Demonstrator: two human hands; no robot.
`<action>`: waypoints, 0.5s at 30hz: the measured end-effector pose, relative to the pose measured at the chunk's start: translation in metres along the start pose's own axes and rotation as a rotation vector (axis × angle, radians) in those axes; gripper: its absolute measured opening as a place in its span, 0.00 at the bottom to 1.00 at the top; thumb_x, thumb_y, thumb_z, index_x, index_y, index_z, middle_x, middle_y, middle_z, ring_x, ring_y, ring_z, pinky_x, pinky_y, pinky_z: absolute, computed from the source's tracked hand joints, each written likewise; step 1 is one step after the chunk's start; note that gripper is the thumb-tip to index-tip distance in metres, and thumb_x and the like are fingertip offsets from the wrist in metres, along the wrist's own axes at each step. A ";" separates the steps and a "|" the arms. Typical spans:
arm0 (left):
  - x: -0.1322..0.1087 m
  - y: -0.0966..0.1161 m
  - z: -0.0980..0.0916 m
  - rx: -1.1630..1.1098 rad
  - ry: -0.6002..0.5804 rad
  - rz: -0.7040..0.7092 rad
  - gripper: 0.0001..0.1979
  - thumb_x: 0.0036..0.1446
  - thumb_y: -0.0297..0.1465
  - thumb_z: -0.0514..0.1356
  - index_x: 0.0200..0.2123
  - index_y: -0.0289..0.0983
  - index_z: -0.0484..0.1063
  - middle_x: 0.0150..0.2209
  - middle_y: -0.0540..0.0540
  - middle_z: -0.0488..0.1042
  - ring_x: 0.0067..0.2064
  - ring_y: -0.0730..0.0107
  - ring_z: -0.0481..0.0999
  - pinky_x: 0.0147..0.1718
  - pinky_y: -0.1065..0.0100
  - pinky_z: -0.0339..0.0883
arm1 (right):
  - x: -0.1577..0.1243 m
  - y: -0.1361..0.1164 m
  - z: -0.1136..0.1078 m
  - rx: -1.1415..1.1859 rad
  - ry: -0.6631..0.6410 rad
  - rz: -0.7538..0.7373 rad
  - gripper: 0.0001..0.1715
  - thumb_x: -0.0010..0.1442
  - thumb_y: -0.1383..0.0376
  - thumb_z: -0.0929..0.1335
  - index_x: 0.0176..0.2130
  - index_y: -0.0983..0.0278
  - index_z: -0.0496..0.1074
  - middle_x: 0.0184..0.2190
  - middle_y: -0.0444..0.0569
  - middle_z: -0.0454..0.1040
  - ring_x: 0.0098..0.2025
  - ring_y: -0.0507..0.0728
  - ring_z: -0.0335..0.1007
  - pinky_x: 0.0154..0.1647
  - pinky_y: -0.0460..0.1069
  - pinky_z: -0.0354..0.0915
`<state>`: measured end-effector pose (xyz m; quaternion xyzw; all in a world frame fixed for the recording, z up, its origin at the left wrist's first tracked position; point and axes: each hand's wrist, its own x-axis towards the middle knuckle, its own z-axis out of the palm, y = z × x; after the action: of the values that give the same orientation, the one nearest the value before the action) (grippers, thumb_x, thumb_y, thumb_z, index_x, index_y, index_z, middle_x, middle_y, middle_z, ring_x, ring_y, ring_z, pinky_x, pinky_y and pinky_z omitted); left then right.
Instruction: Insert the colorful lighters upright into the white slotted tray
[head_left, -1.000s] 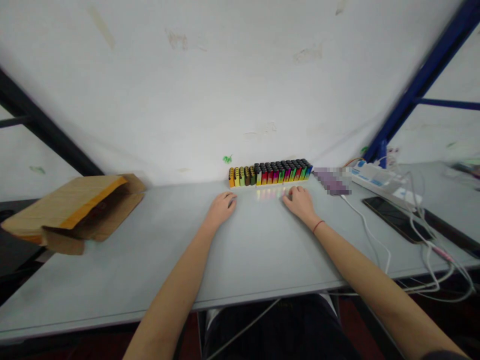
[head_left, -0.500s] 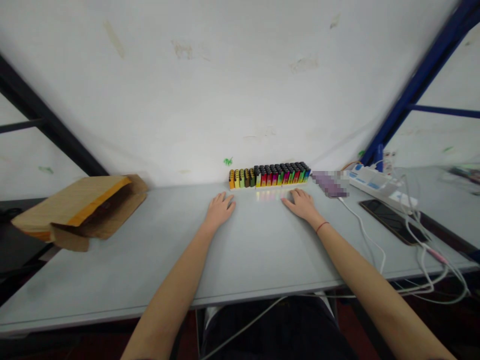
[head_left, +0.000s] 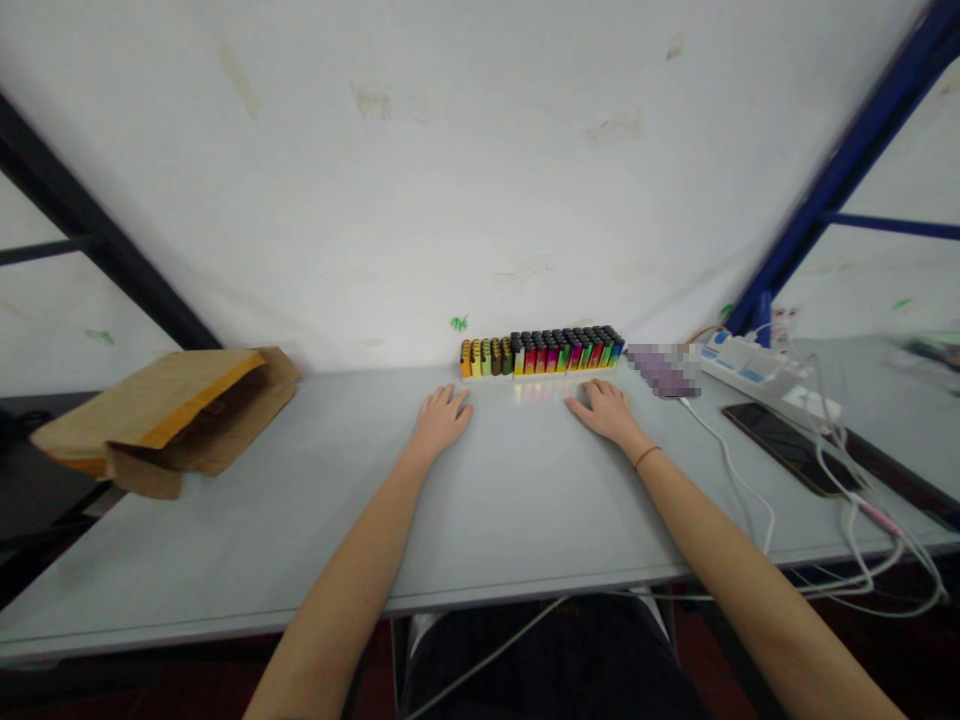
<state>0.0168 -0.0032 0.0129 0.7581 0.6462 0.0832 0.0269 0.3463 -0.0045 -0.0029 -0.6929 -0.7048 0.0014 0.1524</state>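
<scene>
Open, empty grips: the left hand [head_left: 442,422] and right hand [head_left: 604,412] lie palm-down on the pale grey counter [head_left: 525,520], just short of an upright row of multicoloured plastic lighters [head_left: 541,353].

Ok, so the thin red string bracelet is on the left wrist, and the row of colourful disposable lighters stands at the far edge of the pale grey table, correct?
No: the thin red string bracelet is on the wrist of the right hand, not the left; the head view shows it. The row of colourful disposable lighters does stand at the far edge of the pale grey table.
</scene>
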 end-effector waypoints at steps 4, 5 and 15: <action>0.000 -0.001 0.000 -0.004 0.005 0.011 0.26 0.74 0.38 0.49 0.70 0.39 0.67 0.75 0.36 0.61 0.76 0.52 0.59 0.73 0.52 0.53 | 0.007 0.010 0.001 0.096 0.027 0.029 0.30 0.68 0.51 0.67 0.60 0.69 0.73 0.62 0.65 0.75 0.64 0.72 0.70 0.65 0.61 0.63; 0.000 -0.001 0.000 -0.004 0.005 0.014 0.26 0.74 0.38 0.49 0.70 0.39 0.68 0.74 0.36 0.61 0.76 0.51 0.59 0.73 0.52 0.53 | 0.011 0.015 0.001 0.136 0.048 0.061 0.31 0.66 0.53 0.68 0.60 0.70 0.73 0.60 0.66 0.77 0.63 0.71 0.72 0.65 0.60 0.64; 0.002 -0.007 0.007 -0.004 0.030 0.023 0.26 0.74 0.39 0.49 0.69 0.41 0.69 0.74 0.38 0.63 0.75 0.52 0.61 0.72 0.51 0.54 | 0.071 0.063 -0.002 0.555 0.317 0.352 0.28 0.53 0.65 0.69 0.54 0.70 0.72 0.52 0.63 0.80 0.54 0.67 0.77 0.59 0.61 0.70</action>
<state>0.0119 0.0004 0.0051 0.7641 0.6376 0.0961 0.0178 0.4090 0.0670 0.0007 -0.7273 -0.5153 0.1114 0.4394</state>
